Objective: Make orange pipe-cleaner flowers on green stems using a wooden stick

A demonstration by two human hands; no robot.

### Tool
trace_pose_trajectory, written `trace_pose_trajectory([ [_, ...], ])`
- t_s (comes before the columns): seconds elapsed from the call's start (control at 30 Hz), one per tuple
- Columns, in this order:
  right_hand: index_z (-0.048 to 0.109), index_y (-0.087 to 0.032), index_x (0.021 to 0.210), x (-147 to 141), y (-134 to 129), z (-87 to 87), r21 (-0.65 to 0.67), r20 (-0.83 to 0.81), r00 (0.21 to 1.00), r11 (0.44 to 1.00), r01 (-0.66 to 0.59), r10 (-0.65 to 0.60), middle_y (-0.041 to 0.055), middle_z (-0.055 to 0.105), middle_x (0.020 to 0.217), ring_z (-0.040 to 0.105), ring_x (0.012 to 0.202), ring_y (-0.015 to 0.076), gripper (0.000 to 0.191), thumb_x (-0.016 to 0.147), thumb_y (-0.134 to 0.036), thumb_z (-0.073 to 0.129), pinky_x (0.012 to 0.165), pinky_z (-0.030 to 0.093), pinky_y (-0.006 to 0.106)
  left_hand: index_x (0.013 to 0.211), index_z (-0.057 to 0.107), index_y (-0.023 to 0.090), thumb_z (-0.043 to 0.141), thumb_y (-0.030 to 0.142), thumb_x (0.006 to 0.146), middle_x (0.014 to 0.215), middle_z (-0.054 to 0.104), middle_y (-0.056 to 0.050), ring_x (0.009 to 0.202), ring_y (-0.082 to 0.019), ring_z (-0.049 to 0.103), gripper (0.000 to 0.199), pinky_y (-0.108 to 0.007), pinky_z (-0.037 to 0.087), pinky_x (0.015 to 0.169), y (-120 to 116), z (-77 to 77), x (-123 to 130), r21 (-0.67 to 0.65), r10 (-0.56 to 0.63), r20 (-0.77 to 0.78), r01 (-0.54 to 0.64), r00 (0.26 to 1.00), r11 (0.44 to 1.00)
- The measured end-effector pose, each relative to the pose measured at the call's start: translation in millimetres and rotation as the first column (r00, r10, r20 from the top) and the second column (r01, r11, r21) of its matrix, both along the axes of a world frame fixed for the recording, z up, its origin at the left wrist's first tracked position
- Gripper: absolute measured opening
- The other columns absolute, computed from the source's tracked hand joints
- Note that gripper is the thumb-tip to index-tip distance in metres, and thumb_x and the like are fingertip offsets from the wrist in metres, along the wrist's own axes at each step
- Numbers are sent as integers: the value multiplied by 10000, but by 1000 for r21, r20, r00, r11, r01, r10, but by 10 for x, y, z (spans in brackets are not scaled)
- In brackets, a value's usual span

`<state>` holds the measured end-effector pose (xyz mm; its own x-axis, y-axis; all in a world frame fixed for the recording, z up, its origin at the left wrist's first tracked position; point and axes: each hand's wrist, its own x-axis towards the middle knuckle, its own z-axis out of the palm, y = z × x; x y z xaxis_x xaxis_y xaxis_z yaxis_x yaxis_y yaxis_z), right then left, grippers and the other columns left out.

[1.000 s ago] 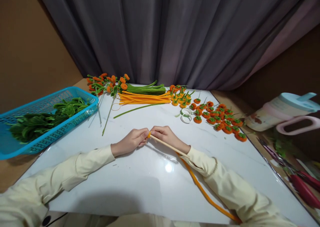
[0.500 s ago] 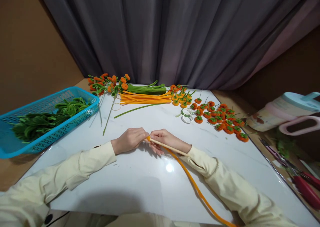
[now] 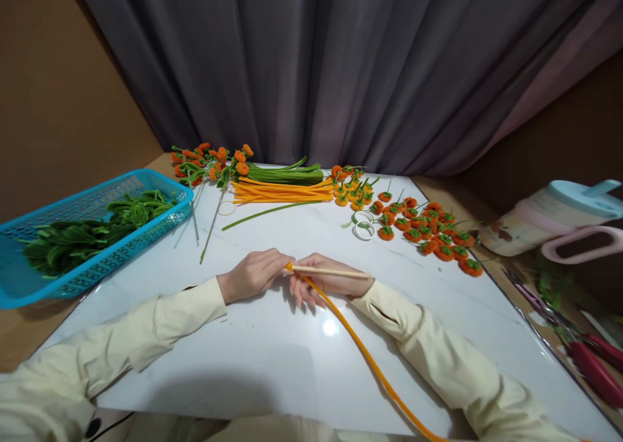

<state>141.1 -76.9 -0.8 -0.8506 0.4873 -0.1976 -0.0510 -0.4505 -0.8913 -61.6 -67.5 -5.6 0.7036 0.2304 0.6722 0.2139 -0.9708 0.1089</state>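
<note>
My left hand (image 3: 254,276) is closed at the front middle of the table, pinching the tip of a thin pale wooden stick (image 3: 338,272). A little orange is wrapped round the stick at that tip. From there a long orange pipe cleaner (image 3: 360,346) trails down to the right, past my right sleeve. Palm partly up, my right hand (image 3: 328,274) lies against the left one; its thumb and index finger close round the pipe cleaner near the wrapped tip, while the other fingers hang loosely curled. The stick lies across my right palm toward the wrist.
A blue basket (image 3: 182,203) of green leaf pieces stands left. Behind my hands lie orange pipe cleaners (image 3: 282,191), green ones (image 3: 287,174) and orange flowers (image 3: 242,168). White tape rings (image 3: 364,231), small orange pumpkin shapes (image 3: 413,234), a tumbler (image 3: 530,218) and red-handled pliers (image 3: 596,370) are right.
The stick has swung from a downward slant to nearly level across my right hand. My right fingers have turned, and the pipe cleaner's trailing length has shifted slightly left.
</note>
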Motion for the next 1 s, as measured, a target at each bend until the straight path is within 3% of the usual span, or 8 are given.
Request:
trace_pose_trajectory([
  [0.27,633,-59,773,19,20,-34,3,-61,998,1000,7,-7,107,667,664,561,449,116,380,847,-430,586,329,433,174,1088,550,119,401,149,927,835,683,-111,715,-169,627,222,-278,518,637,-18,32,32,-7,31,59,-30,998,1000],
  [0.53,616,-66,760,8,49,-77,-65,-19,1000,998,10,-11,112,676,668,542,418,100,399,931,-379,437,313,391,159,1176,528,109,426,106,911,977,691,-148,787,-172,654,285,-293,549,695,13,-83,17,-43,76,98,-72,992,996],
  [0.77,599,-75,777,-9,44,-21,-79,0,1000,996,31,-31,99,682,636,395,287,53,411,972,-328,341,258,204,164,1278,474,98,427,109,911,899,695,-134,748,-173,650,370,-294,552,664,11,-77,24,-51,110,76,-106,991,993],
  [1.0,606,-77,814,-2,41,-37,-56,40,999,998,20,-18,85,683,635,362,283,45,390,965,-325,346,256,166,170,1365,376,105,428,108,910,1020,678,-166,832,-181,659,458,-294,562,712,2,-45,13,11,71,59,-72,996,997],
])
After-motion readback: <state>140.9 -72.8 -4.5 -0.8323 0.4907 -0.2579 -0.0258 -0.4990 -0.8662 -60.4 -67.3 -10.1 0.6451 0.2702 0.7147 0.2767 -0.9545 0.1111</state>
